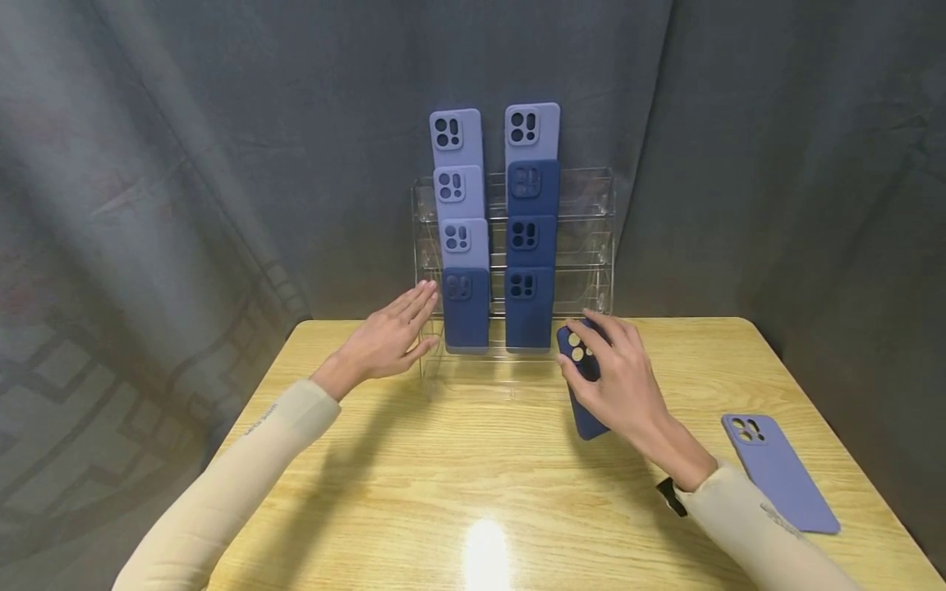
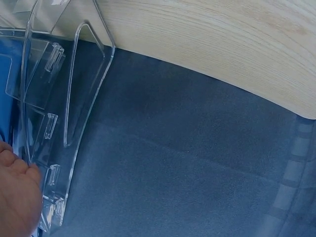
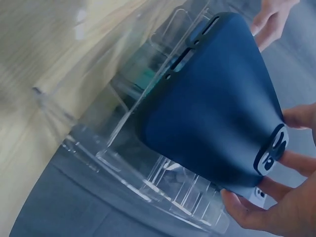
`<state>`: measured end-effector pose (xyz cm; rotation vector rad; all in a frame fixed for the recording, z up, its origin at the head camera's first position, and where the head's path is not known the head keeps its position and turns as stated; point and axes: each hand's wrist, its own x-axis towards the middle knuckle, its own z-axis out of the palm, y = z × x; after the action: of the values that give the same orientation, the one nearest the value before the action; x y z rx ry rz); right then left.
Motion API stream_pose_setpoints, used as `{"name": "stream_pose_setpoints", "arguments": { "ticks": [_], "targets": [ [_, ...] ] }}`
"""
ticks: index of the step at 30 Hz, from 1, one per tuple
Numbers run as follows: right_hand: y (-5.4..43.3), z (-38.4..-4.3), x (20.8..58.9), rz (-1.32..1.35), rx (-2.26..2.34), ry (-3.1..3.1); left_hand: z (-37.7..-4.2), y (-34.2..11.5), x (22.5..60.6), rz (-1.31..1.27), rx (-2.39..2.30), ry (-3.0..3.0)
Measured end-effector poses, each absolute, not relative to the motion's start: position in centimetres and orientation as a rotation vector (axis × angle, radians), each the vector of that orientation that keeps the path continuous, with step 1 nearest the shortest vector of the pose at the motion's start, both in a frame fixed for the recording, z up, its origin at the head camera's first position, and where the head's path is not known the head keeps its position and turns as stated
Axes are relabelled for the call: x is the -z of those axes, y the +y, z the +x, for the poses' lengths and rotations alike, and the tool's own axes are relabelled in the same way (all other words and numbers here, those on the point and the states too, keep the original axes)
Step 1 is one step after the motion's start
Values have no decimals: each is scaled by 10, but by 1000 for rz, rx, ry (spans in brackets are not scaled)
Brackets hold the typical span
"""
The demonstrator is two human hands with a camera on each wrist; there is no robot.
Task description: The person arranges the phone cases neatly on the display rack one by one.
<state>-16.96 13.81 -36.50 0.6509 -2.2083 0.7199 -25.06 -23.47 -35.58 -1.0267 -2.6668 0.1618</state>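
Observation:
My right hand (image 1: 624, 373) holds a dark blue phone case (image 3: 212, 103) by its camera end, thumb and fingers around the edges. The case is tilted, its lower end pointing toward me, in front of the right side of a clear tiered display rack (image 1: 580, 238). Beside the rack's left side is my left hand (image 1: 392, 332), fingers straight and holding nothing. Two columns of phone cases stand in the rack. The left column has three lavender cases (image 1: 466, 193) behind a dark blue one (image 1: 467, 316); the right has one lavender case (image 1: 543, 139) behind three dark blue ones (image 1: 529, 316).
A lavender phone case (image 1: 787, 480) lies on the wooden table (image 1: 414, 501) at the right, near my right forearm. Grey cloth (image 1: 776, 164) hangs behind the table and along its sides. The rack stands at the table's back edge.

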Motion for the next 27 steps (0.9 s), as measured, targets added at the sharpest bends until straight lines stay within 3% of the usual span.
{"name": "stream_pose_setpoints", "arguments": {
  "ticks": [27],
  "targets": [
    [47, -208, 363, 631, -804, -2063, -252, -235, 356, -1017, -150, -2668]
  ]
}}
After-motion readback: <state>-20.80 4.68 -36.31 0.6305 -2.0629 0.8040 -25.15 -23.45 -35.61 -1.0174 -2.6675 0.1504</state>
